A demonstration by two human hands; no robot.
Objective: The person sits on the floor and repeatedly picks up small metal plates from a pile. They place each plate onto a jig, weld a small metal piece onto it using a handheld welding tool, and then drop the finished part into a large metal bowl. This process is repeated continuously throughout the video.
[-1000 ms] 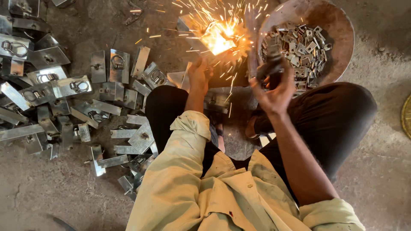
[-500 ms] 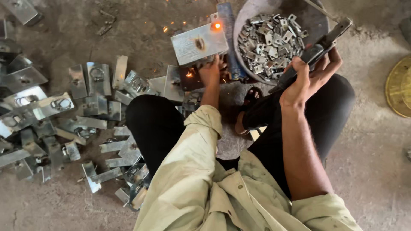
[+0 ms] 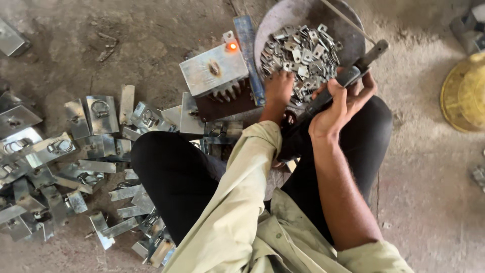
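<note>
My left hand [image 3: 279, 87] reaches into a round metal pan [image 3: 281, 17], its fingertips down among several small metal pieces [image 3: 299, 49]; whether it grips one is hidden. My right hand [image 3: 341, 103] is closed around the dark handle of a welding holder [image 3: 353, 72], held above my knee and clear of the work. A thin rod [image 3: 343, 19] crosses over the pan. In front of me a square steel plate [image 3: 214, 70] rests on a dark block [image 3: 225, 105]. A small tab on its top edge glows orange [image 3: 232, 46]. A blue bar [image 3: 251, 55] lies between plate and pan.
Many galvanized brackets with rings [image 3: 76, 146] are heaped on the concrete floor to my left and beside my left leg. A yellow round object [image 3: 465, 93] lies at the right edge. My black-trousered legs are folded under me.
The shower of sparks has stopped, leaving one glowing spot on the plate. My right hand lifted the holder away to the right. My left hand left the plate and went into the pan.
</note>
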